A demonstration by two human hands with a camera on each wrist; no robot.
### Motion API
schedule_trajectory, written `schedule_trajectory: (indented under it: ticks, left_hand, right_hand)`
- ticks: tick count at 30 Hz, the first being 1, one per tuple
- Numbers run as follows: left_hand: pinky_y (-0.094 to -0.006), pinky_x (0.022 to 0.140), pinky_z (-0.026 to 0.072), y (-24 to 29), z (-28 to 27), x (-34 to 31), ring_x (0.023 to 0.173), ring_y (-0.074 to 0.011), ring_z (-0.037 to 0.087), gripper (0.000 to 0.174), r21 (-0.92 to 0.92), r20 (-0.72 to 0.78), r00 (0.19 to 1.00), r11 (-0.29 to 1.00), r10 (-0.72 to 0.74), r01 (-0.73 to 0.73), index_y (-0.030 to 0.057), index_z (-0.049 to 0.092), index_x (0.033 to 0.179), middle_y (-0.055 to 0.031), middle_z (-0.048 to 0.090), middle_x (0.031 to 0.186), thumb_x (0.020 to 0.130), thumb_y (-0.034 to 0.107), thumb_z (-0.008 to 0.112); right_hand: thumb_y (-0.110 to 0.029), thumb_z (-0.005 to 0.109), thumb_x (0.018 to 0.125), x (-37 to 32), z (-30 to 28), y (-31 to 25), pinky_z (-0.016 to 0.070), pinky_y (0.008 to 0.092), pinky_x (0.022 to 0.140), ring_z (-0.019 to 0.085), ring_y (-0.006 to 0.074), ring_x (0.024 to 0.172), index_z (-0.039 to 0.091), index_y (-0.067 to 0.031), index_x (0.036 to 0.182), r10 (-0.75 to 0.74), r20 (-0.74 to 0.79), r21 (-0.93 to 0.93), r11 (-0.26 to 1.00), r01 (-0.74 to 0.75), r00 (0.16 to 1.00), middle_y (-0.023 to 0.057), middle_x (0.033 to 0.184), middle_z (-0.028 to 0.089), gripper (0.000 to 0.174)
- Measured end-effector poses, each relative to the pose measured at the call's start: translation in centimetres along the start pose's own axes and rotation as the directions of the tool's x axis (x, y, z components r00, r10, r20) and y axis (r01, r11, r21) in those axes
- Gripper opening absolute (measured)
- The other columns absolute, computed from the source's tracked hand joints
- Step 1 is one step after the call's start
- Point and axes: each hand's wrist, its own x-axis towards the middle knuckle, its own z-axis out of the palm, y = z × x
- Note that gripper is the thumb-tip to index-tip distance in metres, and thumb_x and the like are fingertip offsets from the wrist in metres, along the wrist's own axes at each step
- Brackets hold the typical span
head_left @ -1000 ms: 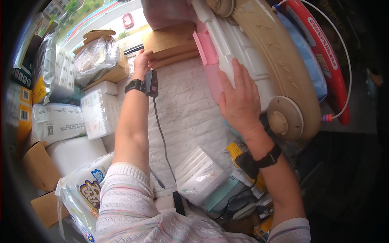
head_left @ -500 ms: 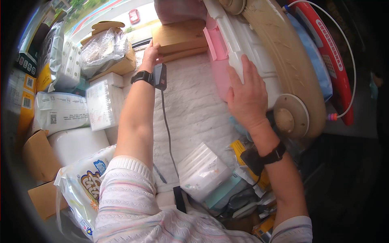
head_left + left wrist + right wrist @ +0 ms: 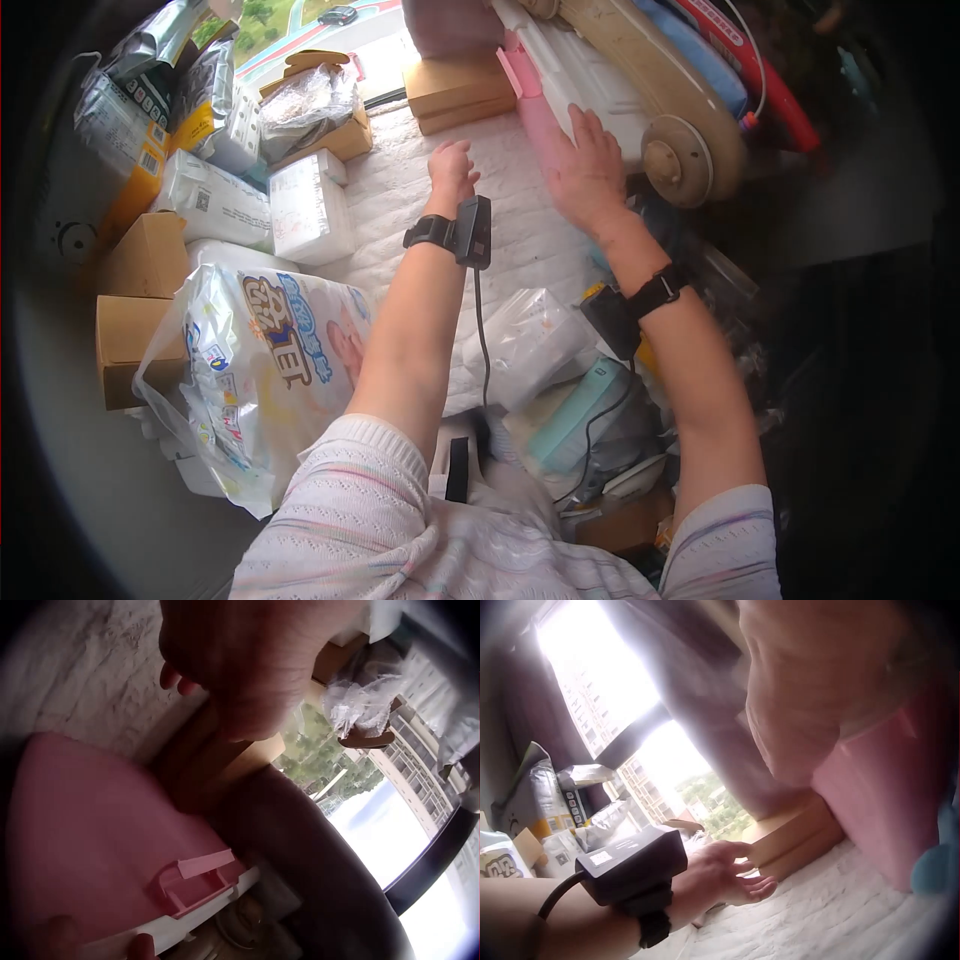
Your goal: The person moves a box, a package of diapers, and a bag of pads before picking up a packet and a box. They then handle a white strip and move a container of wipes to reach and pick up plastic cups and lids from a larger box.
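Observation:
My left hand [image 3: 452,172] hangs over the quilted white cover [image 3: 400,235], fingers loosely curled with nothing in them. Beyond it, close to the window, lies a flat brown cardboard box [image 3: 455,90], apart from the fingertips in the head view. My right hand [image 3: 592,175] rests with extended fingers at the edge of a pink plastic bin [image 3: 545,130] with a white side [image 3: 590,75]. A pink latch [image 3: 199,881] shows on that bin in the left wrist view.
Along the left stand a bubble-wrapped item in a box [image 3: 315,110], white packs [image 3: 305,210], open cartons [image 3: 135,345] and a large diaper pack [image 3: 290,350]. A beige wheeled plastic piece [image 3: 680,160] leans at the right. Bagged packs [image 3: 530,335] lie near my body.
My left hand has come off the cardboard box and drawn back toward my body. My right hand stays on the pink bin. The head view has shifted, showing more of the left side.

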Motion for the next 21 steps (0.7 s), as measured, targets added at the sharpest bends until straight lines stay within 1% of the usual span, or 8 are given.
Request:
schedule_trajectory:
  ticks: [1,4,7,12,16,17,19,21]
  left_hand:
    - [-0.0483,0.082,0.045,-0.5,-0.2,-1.9,0.098,-0.0293,0.05,0.05,-0.033,0.021,0.999,0.999,0.039,-0.039,0.012,0.044,0.127,-0.0117,0.046,0.116,0.081,0.016,0.062]
    - [-0.0422,0.082,0.0445,-2.1,-1.2,-7.5,0.094,-0.0251,0.051,0.049,-0.071,0.104,0.99,0.994,0.096,-0.089,0.0042,0.041,0.128,-0.011,0.05,0.114,0.082,0.01,0.056]
    - [-0.0424,0.09,0.0448,-3.8,-3.3,-10.2,0.105,-0.031,0.054,0.05,-0.037,0.238,0.961,0.99,0.14,-0.135,-0.0019,0.04,0.129,-0.0144,0.052,0.115,0.084,0.011,0.055]
    - [-0.0376,0.092,0.0452,-6.4,-4.1,-15.5,0.109,-0.0288,0.055,0.048,0.189,0.374,0.917,0.956,0.141,-0.224,-0.0029,0.041,0.13,-0.0188,0.051,0.123,0.086,0.01,0.055]
    - [-0.0341,0.087,0.0482,-8.1,-4.7,-20.6,0.104,-0.0259,0.058,0.042,0.316,0.466,0.874,0.897,0.139,-0.311,-0.0044,0.045,0.126,-0.0172,0.056,0.118,0.088,0.011,0.053]
    - [-0.0326,0.084,0.0492,-8.4,-4.9,-22.0,0.103,-0.0245,0.059,0.04,0.348,0.495,0.857,0.871,0.143,-0.346,-0.0047,0.046,0.125,-0.0165,0.057,0.116,0.089,0.012,0.053]
    - [-0.0313,0.083,0.0497,-9.4,-5.5,-24.4,0.102,-0.0232,0.06,0.038,0.384,0.562,0.82,0.844,0.108,-0.374,-0.0047,0.047,0.124,-0.0159,0.058,0.113,0.089,0.012,0.052]
    - [-0.0279,0.076,0.0499,-10.6,-5.3,-27.3,0.096,-0.0195,0.062,0.036,0.413,0.631,0.775,0.829,0.038,-0.378,-0.0045,0.049,0.121,-0.0141,0.06,0.108,0.089,0.011,0.053]
  right_hand:
    - [-0.011,0.058,0.073,-1.9,-1.5,-1.5,0.0335,0.043,0.098,0.041,0.0355,0.119,0.055,-0.0044,0.111,-0.024,-0.025,0.022,0.999,0.024,0.999,0.0191,0.131,0.04,0.039]
    - [-0.01,0.059,0.073,-11.3,-7.4,-6.3,0.0384,0.0419,0.094,0.047,0.0336,0.113,0.057,-0.002,0.107,0.16,0.132,0.476,0.855,-0.204,0.978,0.0187,0.121,0.048,0.034]
    - [-0.01,0.057,0.078,-23.3,-12.1,-9.8,0.0444,0.0387,0.09,0.053,0.035,0.106,0.056,-0.0017,0.11,0.279,0.369,0.579,0.677,-0.454,0.887,0.0188,0.121,0.051,0.033]
    - [-0.01,0.057,0.077,-42.0,-18.3,-12.7,0.046,0.0386,0.086,0.055,0.0341,0.102,0.055,0.0008,0.108,0.578,0.586,0.356,0.446,-0.821,0.568,0.0182,0.112,0.055,0.033]
    - [-0.01,0.06,0.076,-52.7,-22.3,-14.9,0.0479,0.0375,0.081,0.059,0.0333,0.094,0.056,0.0012,0.105,0.833,0.495,0.086,0.235,-0.968,0.246,0.0187,0.1,0.061,0.032]
    - [-0.01,0.06,0.076,-54.6,-22.7,-15.3,0.0479,0.0375,0.081,0.059,0.0333,0.094,0.056,0.0012,0.105,0.838,0.491,0.09,0.222,-0.971,0.237,0.0187,0.1,0.061,0.032]
    - [-0.013,0.067,0.073,-58.2,-22.8,-16.5,0.048,0.0375,0.079,0.06,0.0308,0.09,0.057,0.0007,0.103,0.913,0.405,0.095,-0.105,-0.99,-0.057,0.0174,0.095,0.062,0.035]
    - [-0.015,0.069,0.071,-60.7,-22.8,-17.3,0.0479,0.0375,0.078,0.06,0.0301,0.089,0.056,0.0005,0.103,0.96,0.272,0.058,-0.092,-0.994,-0.073,0.0164,0.095,0.062,0.037]
